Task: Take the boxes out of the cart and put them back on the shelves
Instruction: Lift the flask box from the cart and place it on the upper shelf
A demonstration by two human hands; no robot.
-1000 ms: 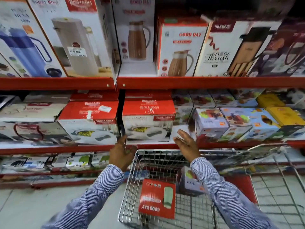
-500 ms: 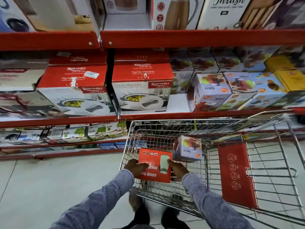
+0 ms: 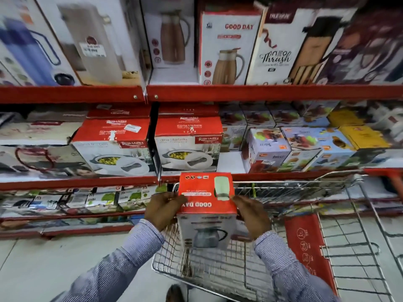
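Note:
A red and white "Good Day" jug box (image 3: pixel 206 205) is held up above the wire cart (image 3: pixel 218 277), its red top facing me. My left hand (image 3: pixel 162 211) grips its left side and my right hand (image 3: pixel 253 216) grips its right side. The box sits in front of the red middle shelf edge (image 3: pixel 87 182). A matching Good Day box (image 3: pixel 226 49) stands on the top shelf. The small juicer box seen earlier in the cart is hidden behind the held box.
Two Rishabh casserole boxes (image 3: pixel 187 144) fill the middle shelf behind the held box, with a white gap (image 3: pixel 229 165) to their right. Juicer boxes (image 3: pixel 268 149) stand further right. The cart's red child-seat flap (image 3: pixel 305 240) is at my right. Tiled floor (image 3: pixel 54 262) lies left.
Both hands went from the middle shelf down into the cart, took hold of the red Good Day box and lifted it up out of the basket.

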